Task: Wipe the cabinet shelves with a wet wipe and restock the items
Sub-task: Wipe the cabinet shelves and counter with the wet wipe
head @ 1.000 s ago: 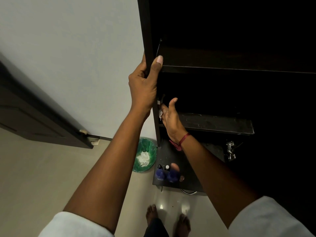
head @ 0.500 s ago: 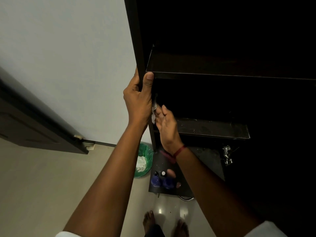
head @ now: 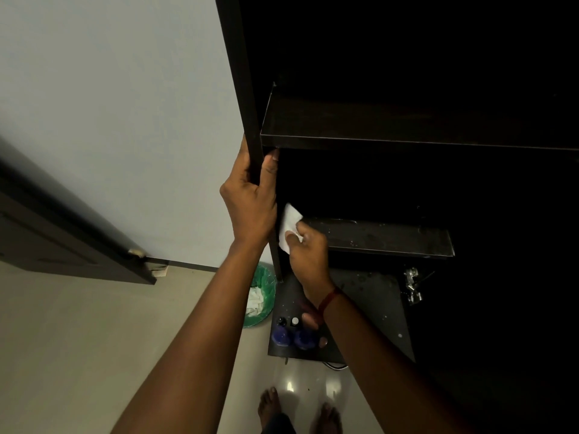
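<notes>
Door: a dark door (head: 62, 233) is standing open at the far left, in front of the pale wall (head: 125, 104).
Bin: a green bin (head: 267, 286) is sitting on the floor just beside the foot of the cabinet, and crumpled white wipes (head: 255, 303) are lying in it.
Left hand: the left hand (head: 250, 198) is gripping the front edge of the side panel (head: 241, 73) of the cabinet. Its fingers are curling round the outer face and its thumb is pressing on the inner face, just under the upper shelf.
Wet wipe: the white wet wipe (head: 289, 227) is hanging close to the inner face of the side panel, at the left end of the lower shelf. Whether it is touching the panel, I cannot tell.
Right hand: the right hand (head: 308, 255) is pinching the wet wipe between thumb and fingers, and a red thread (head: 327, 300) is lying around its wrist.
Bottles: a few small bottles (head: 280, 336), two of them blue, are standing near the front left corner of the bottom board (head: 369, 296), partly behind the right wrist.
Feet: two bare feet (head: 271, 405) are standing on the shiny floor in front of the cabinet.
Upper shelf: the upper shelf (head: 407, 126) is lying dark and bare.
Lower shelf: the lower shelf (head: 376, 236) is showing small shiny specks.
Metal fitting: a shiny metal fitting (head: 412, 286) is sitting at the right of the bottom board.
</notes>
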`<state>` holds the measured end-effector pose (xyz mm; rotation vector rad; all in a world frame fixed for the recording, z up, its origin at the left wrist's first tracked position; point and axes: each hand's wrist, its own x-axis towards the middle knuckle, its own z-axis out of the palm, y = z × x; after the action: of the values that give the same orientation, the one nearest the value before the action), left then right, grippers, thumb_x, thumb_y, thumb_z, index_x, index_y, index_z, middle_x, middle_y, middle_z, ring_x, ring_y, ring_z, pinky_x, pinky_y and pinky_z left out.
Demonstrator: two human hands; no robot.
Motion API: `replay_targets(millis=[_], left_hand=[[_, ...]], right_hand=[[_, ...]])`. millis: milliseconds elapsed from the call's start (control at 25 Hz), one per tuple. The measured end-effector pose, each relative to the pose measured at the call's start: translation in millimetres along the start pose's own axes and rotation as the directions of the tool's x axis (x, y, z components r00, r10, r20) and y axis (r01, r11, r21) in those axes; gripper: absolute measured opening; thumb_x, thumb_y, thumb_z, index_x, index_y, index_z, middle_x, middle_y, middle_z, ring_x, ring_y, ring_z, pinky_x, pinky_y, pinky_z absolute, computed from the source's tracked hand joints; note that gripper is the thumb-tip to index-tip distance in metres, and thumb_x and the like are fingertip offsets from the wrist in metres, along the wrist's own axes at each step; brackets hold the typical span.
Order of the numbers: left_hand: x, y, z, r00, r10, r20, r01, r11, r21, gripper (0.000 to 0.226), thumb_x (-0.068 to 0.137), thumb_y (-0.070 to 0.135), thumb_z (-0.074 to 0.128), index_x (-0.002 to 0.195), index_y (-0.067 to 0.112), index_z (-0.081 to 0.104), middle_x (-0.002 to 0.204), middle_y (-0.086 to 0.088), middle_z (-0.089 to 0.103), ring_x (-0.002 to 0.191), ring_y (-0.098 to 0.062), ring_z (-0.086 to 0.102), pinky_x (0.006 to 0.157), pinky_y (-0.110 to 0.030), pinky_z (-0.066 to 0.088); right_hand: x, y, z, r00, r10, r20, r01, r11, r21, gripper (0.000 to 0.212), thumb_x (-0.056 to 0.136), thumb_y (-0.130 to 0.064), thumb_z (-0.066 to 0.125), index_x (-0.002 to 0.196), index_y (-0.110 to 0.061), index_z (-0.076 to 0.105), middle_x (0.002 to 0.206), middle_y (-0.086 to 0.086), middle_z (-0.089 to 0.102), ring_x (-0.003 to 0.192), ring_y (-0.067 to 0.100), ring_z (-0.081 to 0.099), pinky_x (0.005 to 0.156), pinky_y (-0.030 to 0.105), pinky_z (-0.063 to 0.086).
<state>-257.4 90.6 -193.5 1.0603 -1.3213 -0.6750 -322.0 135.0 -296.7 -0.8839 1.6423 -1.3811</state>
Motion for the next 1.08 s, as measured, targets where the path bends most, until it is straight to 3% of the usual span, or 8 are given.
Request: replay_targets(millis=[80, 120, 240, 400, 560, 760, 880, 1080], left_hand=[[1, -4, 1, 1.0, 0.021, -0.008, -0.021, 1.0, 0.024, 0.043, 0.098, 0.025, 0.053, 0.133, 0.0, 0.053, 0.118, -0.008, 0.067, 0.106, 0.0, 0.062, 0.086, -0.015, 0.052], [1, -6, 3, 0.999, 0.027, -0.021, -0.026, 0.999, 0.035, 0.042, 0.098, 0.023, 0.053, 0.132, -0.001, 0.054, 0.116, -0.009, 0.068, 0.102, 0.003, 0.063, 0.083, -0.012, 0.052], [-3, -6, 6, 0.997, 0.033, -0.077, -0.029, 0.998, 0.054, 0.038, 0.098, 0.02, 0.054, 0.129, -0.002, 0.056, 0.106, -0.008, 0.07, 0.085, 0.006, 0.064, 0.073, -0.008, 0.05], [-2, -7, 8, 0.996, 0.014, -0.085, -0.008, 0.998, 0.068, 0.039, 0.098, 0.022, 0.055, 0.129, -0.001, 0.056, 0.108, -0.009, 0.07, 0.09, 0.004, 0.064, 0.076, -0.011, 0.054], [-4, -6, 10, 0.994, 0.003, -0.113, 0.006, 0.997, 0.082, 0.04, 0.097, 0.024, 0.055, 0.129, -0.001, 0.057, 0.11, -0.01, 0.07, 0.092, 0.002, 0.064, 0.077, -0.012, 0.054], [-5, -3, 9, 0.993, 0.027, -0.114, -0.016, 0.995, 0.096, 0.04, 0.097, 0.024, 0.055, 0.127, -0.002, 0.057, 0.105, -0.013, 0.07, 0.092, -0.014, 0.066, 0.078, -0.023, 0.057], [-4, -6, 8, 0.993, 0.048, -0.104, -0.035, 0.991, 0.128, 0.039, 0.098, 0.024, 0.054, 0.126, -0.002, 0.058, 0.099, -0.01, 0.071, 0.083, -0.006, 0.065, 0.073, -0.014, 0.055], [-5, -11, 8, 0.992, 0.072, -0.106, -0.054, 0.985, 0.163, 0.037, 0.097, 0.024, 0.054, 0.123, -0.003, 0.059, 0.093, -0.007, 0.07, 0.076, 0.007, 0.061, 0.068, -0.005, 0.048]], right_hand=[[-8, -3, -16, 0.949, -0.243, -0.199, 0.207, 0.961, -0.185, 0.027, 0.089, 0.0, 0.05, 0.109, 0.005, 0.069, 0.104, 0.02, 0.071, 0.085, 0.022, 0.067, 0.067, 0.013, 0.047], [-7, 2, -22, 0.896, -0.381, -0.226, 0.305, 0.901, -0.31, 0.032, 0.086, 0.003, 0.05, 0.112, 0.002, 0.069, 0.112, 0.019, 0.069, 0.091, 0.021, 0.068, 0.072, 0.015, 0.052], [10, 27, -29, 0.803, -0.593, 0.061, 0.487, 0.594, -0.64, 0.045, 0.076, 0.013, 0.057, 0.117, -0.001, 0.066, 0.126, 0.016, 0.063, 0.119, 0.024, 0.06, 0.097, 0.032, 0.049], [12, 48, -18, 0.806, -0.392, 0.443, 0.576, 0.347, -0.74, 0.055, 0.079, -0.007, 0.036, 0.13, 0.004, 0.055, 0.137, 0.023, 0.052, 0.133, 0.036, 0.044, 0.116, 0.05, 0.023], [10, 41, -6, 0.802, -0.242, 0.545, 0.584, 0.135, -0.8, 0.068, 0.084, -0.037, 0.045, 0.144, -0.006, 0.04, 0.155, 0.023, 0.026, 0.146, 0.036, 0.017, 0.119, 0.055, 0.006], [42, 29, -14, 0.862, -0.195, 0.467, 0.497, 0.153, -0.854, 0.089, 0.079, -0.061, 0.038, 0.151, -0.01, 0.026, 0.157, 0.011, 0.026, 0.147, 0.025, 0.015, 0.118, 0.054, -0.004], [45, 22, -25, 0.885, -0.179, 0.43, 0.458, 0.173, -0.872, 0.092, 0.075, -0.061, 0.028, 0.152, -0.01, 0.02, 0.158, 0.01, 0.023, 0.147, 0.025, 0.014, 0.118, 0.054, -0.002], [17, 31, -47, 0.936, -0.178, 0.305, 0.331, 0.141, -0.933, 0.095, 0.077, -0.054, 0.039, 0.151, 0.001, 0.014, 0.158, 0.022, 0.013, 0.148, 0.034, 0.005, 0.118, 0.054, 0.0]])
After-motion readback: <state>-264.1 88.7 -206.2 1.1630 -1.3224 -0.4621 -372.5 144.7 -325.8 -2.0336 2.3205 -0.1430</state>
